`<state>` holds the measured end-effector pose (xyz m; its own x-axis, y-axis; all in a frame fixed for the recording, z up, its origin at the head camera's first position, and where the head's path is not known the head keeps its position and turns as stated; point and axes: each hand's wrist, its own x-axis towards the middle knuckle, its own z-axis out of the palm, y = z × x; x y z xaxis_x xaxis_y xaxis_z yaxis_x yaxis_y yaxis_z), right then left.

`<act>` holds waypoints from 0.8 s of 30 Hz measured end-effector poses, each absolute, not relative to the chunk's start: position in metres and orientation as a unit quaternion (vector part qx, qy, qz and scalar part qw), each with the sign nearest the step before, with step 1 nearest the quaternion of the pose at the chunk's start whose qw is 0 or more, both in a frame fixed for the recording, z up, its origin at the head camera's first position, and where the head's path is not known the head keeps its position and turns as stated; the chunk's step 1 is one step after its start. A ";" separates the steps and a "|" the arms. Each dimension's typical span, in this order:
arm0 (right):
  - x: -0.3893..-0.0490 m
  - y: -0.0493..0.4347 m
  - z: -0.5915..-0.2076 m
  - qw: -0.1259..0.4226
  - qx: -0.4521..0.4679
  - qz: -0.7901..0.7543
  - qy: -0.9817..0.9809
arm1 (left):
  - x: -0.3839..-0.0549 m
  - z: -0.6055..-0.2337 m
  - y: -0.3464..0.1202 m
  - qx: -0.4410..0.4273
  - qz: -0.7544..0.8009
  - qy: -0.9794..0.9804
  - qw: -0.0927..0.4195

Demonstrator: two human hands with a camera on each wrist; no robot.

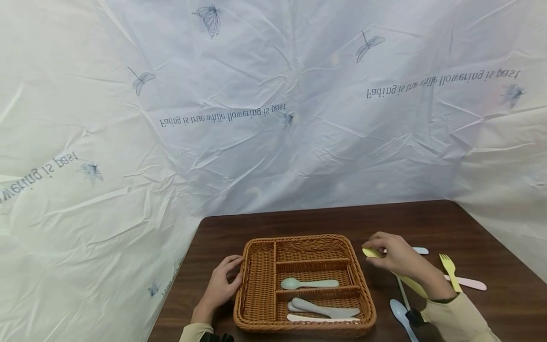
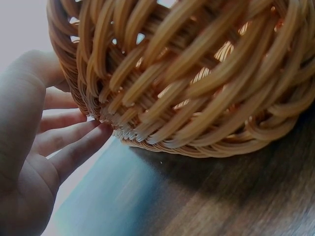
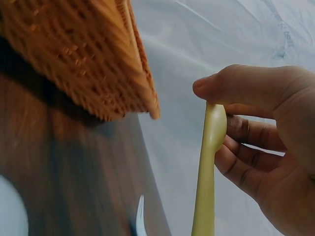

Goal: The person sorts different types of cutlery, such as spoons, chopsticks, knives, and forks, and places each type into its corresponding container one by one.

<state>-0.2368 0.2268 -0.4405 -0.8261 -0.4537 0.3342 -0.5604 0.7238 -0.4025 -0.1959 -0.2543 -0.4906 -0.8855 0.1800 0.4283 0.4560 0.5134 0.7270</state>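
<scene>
So I'm watching someone with both hands busy around a wicker basket (image 1: 259,280) on a dark wood surface (image 1: 265,222), bottom centre of the frame. Left hand (image 1: 219,284) has its fingers loosely extended, touching the basket's left side. Right hand (image 1: 399,256), right of centre, is pinching a yellow spoon (image 1: 372,252) by the bowl, thumb against fingers, just off the basket's right edge. Inside, a pale green spoon (image 1: 309,284) lies in the middle compartment, and a grey knife (image 1: 331,310) is in the bottom one. Over at lower right there's a yellow fork (image 1: 448,268) and a blue spoon (image 1: 400,313) too.
</scene>
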 end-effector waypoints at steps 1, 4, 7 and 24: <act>-0.237 0.224 -0.439 0.110 0.279 0.251 -0.920 | -0.196 -0.490 -0.254 -0.186 -0.457 -0.857 0.151; -0.240 0.217 -0.435 0.113 0.296 0.255 -0.914 | -0.196 -0.489 -0.254 -0.188 -0.457 -0.857 0.148; -0.244 0.211 -0.433 0.120 0.316 0.257 -0.905 | -0.196 -0.489 -0.255 -0.188 -0.459 -0.856 0.147; -0.252 0.175 -0.416 0.129 0.363 0.261 -0.885 | -0.197 -0.491 -0.254 -0.181 -0.459 -0.857 0.151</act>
